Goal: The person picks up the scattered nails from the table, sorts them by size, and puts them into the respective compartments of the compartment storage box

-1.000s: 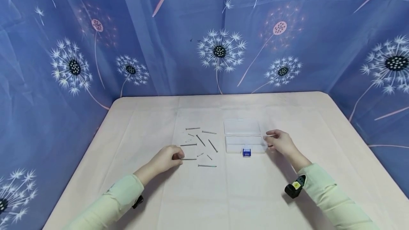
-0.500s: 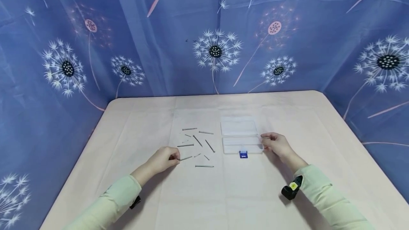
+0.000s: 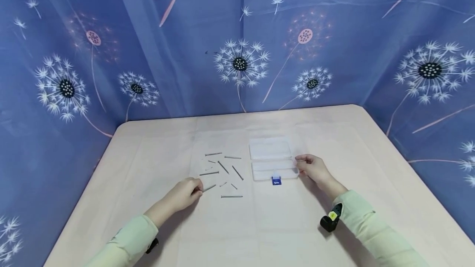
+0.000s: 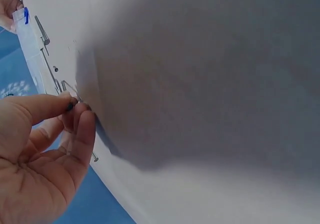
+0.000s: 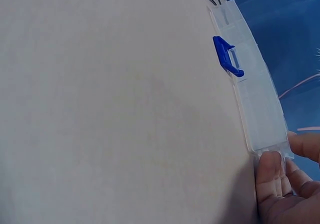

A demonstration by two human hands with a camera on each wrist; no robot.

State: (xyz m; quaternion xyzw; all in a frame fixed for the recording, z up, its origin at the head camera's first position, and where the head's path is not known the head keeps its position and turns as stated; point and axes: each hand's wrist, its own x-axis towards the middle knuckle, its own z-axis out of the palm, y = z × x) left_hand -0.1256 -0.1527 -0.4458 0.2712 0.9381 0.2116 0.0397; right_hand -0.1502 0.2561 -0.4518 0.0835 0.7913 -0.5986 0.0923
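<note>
Curtain (image 3: pixel 193 65), blue, dandelion print, enclosing the work place. Table (image 3: pixel 289 221), pale covering, creased. Box (image 3: pixel 264 176), clear plastic, on the table toward the right, its lid (image 3: pixel 271 148) folded back on the far side; long axis roughly side to side. Right hand (image 3: pixel 313 169), at the right end of the box, fingers curled and gripping that end; the nearer hand to it. Left hand (image 3: pixel 182 195), well apart from the box, which lies to its right and slightly farther from the person; thumb and fingertips pinched together on one nail (image 3: pixel 209 188), whose long axis slants away and rightward, free end on the box's side. Latch (image 3: pixel 276 180), blue, at the box's near edge. Larger loose nails (image 3: pixel 238 172), six, scattered between left hand and box, pointing various ways. Small nails (image 3: pixel 234 186), four, among them.
</note>
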